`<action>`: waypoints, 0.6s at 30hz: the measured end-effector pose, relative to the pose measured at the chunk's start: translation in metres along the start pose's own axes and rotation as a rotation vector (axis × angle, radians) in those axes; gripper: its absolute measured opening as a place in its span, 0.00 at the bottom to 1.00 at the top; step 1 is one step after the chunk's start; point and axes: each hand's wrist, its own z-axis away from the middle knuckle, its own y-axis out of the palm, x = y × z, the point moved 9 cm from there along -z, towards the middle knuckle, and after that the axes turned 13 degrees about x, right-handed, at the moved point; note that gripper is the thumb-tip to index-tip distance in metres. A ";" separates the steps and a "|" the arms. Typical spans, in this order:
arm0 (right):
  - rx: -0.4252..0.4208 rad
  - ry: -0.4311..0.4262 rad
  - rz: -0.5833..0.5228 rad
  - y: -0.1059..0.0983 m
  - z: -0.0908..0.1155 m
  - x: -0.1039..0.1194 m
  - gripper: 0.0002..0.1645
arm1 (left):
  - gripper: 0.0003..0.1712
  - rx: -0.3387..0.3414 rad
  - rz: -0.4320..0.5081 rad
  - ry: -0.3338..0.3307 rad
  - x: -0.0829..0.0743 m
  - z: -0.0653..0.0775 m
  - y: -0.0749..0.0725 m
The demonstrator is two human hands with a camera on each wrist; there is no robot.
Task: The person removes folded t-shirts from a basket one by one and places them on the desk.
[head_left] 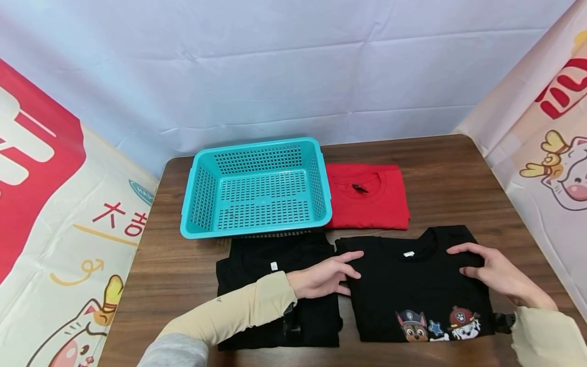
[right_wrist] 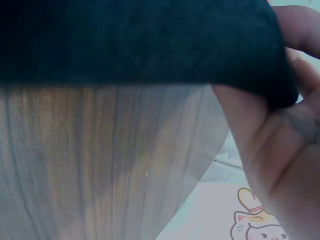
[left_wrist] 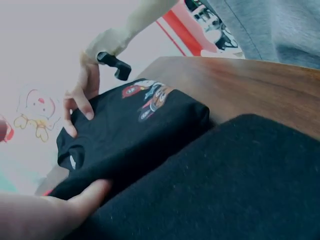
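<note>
A folded black T-shirt [head_left: 426, 288] with cartoon dog prints [head_left: 415, 326] and a white neck label lies at the front right. My left hand [head_left: 321, 278] holds its left edge, fingertips on the fabric in the head view. At the opposite edge my right hand [head_left: 502, 275] grips the shirt, thumb and index finger showing on top. The right wrist view has the dark cloth [right_wrist: 150, 40] running into the right hand [right_wrist: 285, 135], between thumb and fingers. Under my left forearm is another folded black shirt [head_left: 257, 267], partly covered by the arm.
An empty turquoise basket [head_left: 261, 229] stands at the back left, over the far edge of the left black shirt. Right beside it lies a folded red T-shirt [head_left: 367, 204]. The wooden table [head_left: 463, 188] backs onto a pale curtain [head_left: 275, 76].
</note>
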 end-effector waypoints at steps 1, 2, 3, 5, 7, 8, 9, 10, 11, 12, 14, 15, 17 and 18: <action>0.003 0.001 -0.007 0.001 -0.001 0.000 0.25 | 0.41 -0.011 0.007 -0.002 0.001 -0.001 -0.001; 0.008 0.003 -0.009 0.001 -0.001 0.000 0.25 | 0.42 -0.021 0.017 -0.002 0.001 -0.002 -0.001; 0.007 0.009 -0.009 0.001 -0.002 -0.001 0.26 | 0.42 -0.030 0.023 -0.003 0.002 -0.003 -0.001; 0.007 0.017 -0.002 0.002 -0.002 -0.002 0.26 | 0.43 -0.039 0.037 -0.001 0.002 -0.004 -0.001; 0.008 0.020 0.003 0.002 -0.003 -0.003 0.26 | 0.43 -0.040 0.048 0.002 0.003 -0.005 0.000; 0.006 0.020 0.008 0.002 -0.003 -0.003 0.26 | 0.43 -0.043 0.059 0.004 0.003 -0.006 0.000; 0.001 0.020 0.013 0.002 -0.002 -0.003 0.26 | 0.43 -0.046 0.071 0.008 0.003 -0.007 0.000; 0.000 0.022 0.016 0.002 -0.002 -0.004 0.26 | 0.44 -0.049 0.086 0.012 0.003 -0.008 0.000; 0.000 0.024 0.016 0.001 -0.002 -0.004 0.26 | 0.44 -0.054 0.101 0.016 0.003 -0.009 -0.001; 0.002 0.027 0.012 0.002 -0.002 -0.005 0.26 | 0.44 -0.061 0.115 0.019 0.003 -0.010 -0.001; 0.003 0.030 0.012 0.002 -0.002 -0.007 0.26 | 0.44 -0.082 0.141 0.023 0.003 -0.011 -0.002; 0.002 0.032 0.015 0.002 -0.002 -0.007 0.26 | 0.44 -0.095 0.152 0.023 0.003 -0.011 -0.003; 0.002 0.033 0.020 0.002 -0.003 -0.008 0.26 | 0.44 -0.122 0.165 0.023 0.003 -0.012 -0.005; -0.003 0.031 0.026 0.002 -0.003 -0.009 0.26 | 0.44 -0.134 0.171 0.022 0.003 -0.011 -0.005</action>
